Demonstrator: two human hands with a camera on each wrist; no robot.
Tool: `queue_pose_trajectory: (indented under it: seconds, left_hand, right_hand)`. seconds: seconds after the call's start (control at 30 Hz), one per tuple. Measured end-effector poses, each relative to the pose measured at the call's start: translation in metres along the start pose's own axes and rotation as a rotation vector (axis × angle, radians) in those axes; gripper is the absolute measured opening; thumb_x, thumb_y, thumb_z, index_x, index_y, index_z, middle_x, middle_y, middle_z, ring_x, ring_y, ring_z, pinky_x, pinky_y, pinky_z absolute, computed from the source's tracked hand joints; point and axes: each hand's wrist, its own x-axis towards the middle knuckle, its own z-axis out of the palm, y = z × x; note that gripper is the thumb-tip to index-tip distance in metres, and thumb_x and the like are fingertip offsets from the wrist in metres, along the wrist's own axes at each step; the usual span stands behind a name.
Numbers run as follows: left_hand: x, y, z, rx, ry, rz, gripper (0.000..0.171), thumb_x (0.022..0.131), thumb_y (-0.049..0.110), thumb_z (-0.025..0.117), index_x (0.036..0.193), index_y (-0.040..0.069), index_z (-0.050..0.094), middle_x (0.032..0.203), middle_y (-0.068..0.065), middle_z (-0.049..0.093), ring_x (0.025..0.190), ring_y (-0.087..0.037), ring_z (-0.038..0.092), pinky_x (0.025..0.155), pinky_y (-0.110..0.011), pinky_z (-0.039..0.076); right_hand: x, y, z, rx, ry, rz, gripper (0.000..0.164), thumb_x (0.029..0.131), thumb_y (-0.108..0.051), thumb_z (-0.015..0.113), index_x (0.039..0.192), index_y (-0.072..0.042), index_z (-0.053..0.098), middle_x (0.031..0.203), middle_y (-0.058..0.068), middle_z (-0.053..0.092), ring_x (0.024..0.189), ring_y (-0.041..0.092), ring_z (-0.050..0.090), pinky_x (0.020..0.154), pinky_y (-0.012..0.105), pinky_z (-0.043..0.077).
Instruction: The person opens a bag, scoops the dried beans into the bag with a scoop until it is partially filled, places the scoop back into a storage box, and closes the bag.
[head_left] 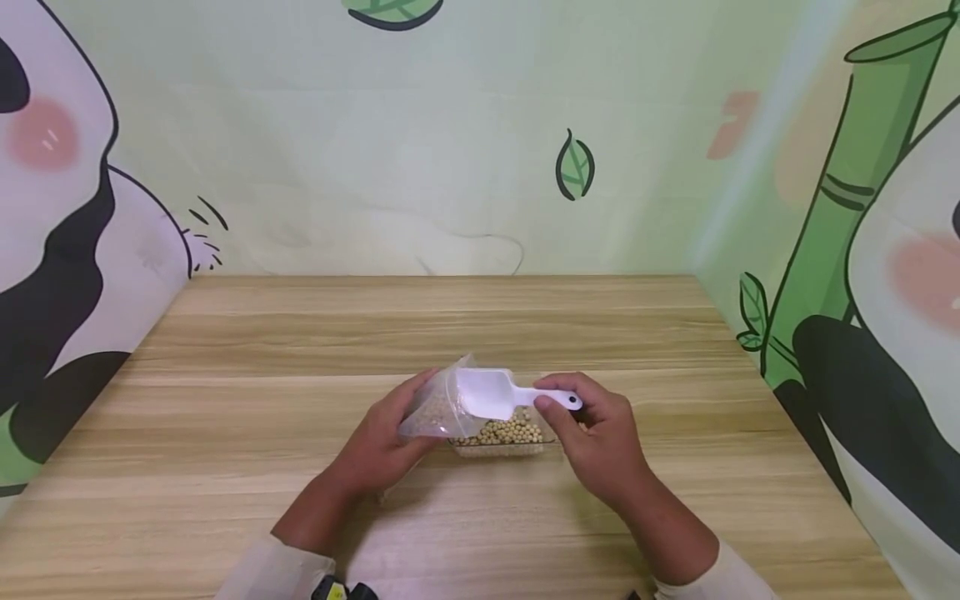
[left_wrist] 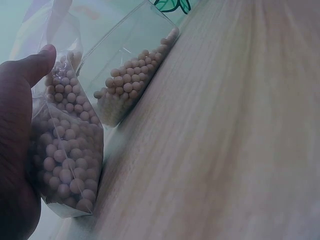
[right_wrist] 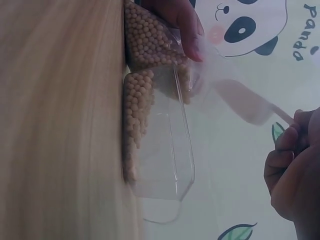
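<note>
My left hand (head_left: pixel 378 446) grips a clear plastic bag (left_wrist: pixel 65 150) partly filled with round beige beans, its thumb lying along the bag's side. The bag leans toward a clear plastic container (right_wrist: pixel 172 165), which holds more of these beans (head_left: pixel 510 431) heaped toward the bag's side. In my right hand (head_left: pixel 603 446), thumb and fingers pinch the handle of a white scoop (head_left: pixel 487 393). The scoop's blade reaches into the mouth of the bag, above the container. No beans show on the visible part of the blade.
Everything stands on a wood-grain table (head_left: pixel 225 433). Behind it rises a pale green wall (head_left: pixel 360 167) printed with pandas, leaves and bamboo. A black object (head_left: pixel 341 588) shows by the left sleeve at the lower edge.
</note>
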Motion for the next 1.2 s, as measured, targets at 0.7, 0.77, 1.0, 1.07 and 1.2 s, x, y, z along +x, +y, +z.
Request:
queue_pose_trajectory:
  seconds: [0.7, 0.77, 1.0, 1.07, 1.2]
  left_hand:
    - [-0.001, 0.000, -0.001, 0.029, 0.003, -0.017, 0.081, 0.098, 0.019, 0.082, 0.166, 0.006, 0.041, 0.163, -0.021, 0.055, 0.147, -0.043, 0.057, 0.119, -0.068, 0.045]
    - [-0.001, 0.000, -0.001, 0.031, 0.001, -0.015, 0.081, 0.098, 0.020, 0.082, 0.166, 0.007, 0.041, 0.163, -0.021, 0.055, 0.146, -0.043, 0.057, 0.119, -0.068, 0.045]
    - [0.000, 0.001, 0.000, 0.013, -0.007, -0.025, 0.083, 0.097, 0.020, 0.083, 0.167, 0.008, 0.040, 0.163, -0.019, 0.055, 0.148, -0.042, 0.057, 0.120, -0.067, 0.044]
    - [0.000, 0.001, 0.000, 0.011, -0.008, -0.031, 0.083, 0.097, 0.020, 0.083, 0.167, 0.008, 0.040, 0.164, -0.019, 0.055, 0.148, -0.041, 0.056, 0.121, -0.066, 0.044]
    - [0.000, -0.002, 0.001, 0.028, 0.001, -0.012, 0.082, 0.097, 0.018, 0.083, 0.166, 0.009, 0.040, 0.163, -0.019, 0.055, 0.148, -0.041, 0.057, 0.120, -0.067, 0.045]
  right_hand:
    - [0.007, 0.010, -0.010, -0.228, 0.103, 0.112, 0.006, 0.096, 0.004, 0.076, 0.102, 0.001, 0.078, 0.082, 0.011, 0.074, 0.060, 0.003, 0.050, 0.051, 0.021, 0.045]
    - [0.005, 0.012, -0.008, -0.343, 0.040, 0.033, 0.007, 0.095, 0.004, 0.078, 0.100, 0.000, 0.077, 0.078, 0.010, 0.074, 0.059, 0.002, 0.049, 0.052, 0.021, 0.046]
    - [0.002, 0.020, -0.006, -0.617, -0.074, -0.274, 0.010, 0.088, 0.002, 0.077, 0.096, -0.004, 0.077, 0.069, 0.000, 0.070, 0.058, -0.002, 0.049, 0.053, 0.016, 0.043]
    - [0.002, 0.021, -0.006, -0.655, -0.090, -0.328, 0.010, 0.087, 0.001, 0.076, 0.094, -0.007, 0.075, 0.068, -0.003, 0.069, 0.056, -0.003, 0.048, 0.052, 0.016, 0.040]
    - [0.001, 0.020, -0.006, -0.667, -0.132, -0.318, 0.010, 0.088, 0.001, 0.073, 0.092, -0.008, 0.073, 0.069, -0.004, 0.071, 0.057, -0.005, 0.048, 0.053, 0.015, 0.040]
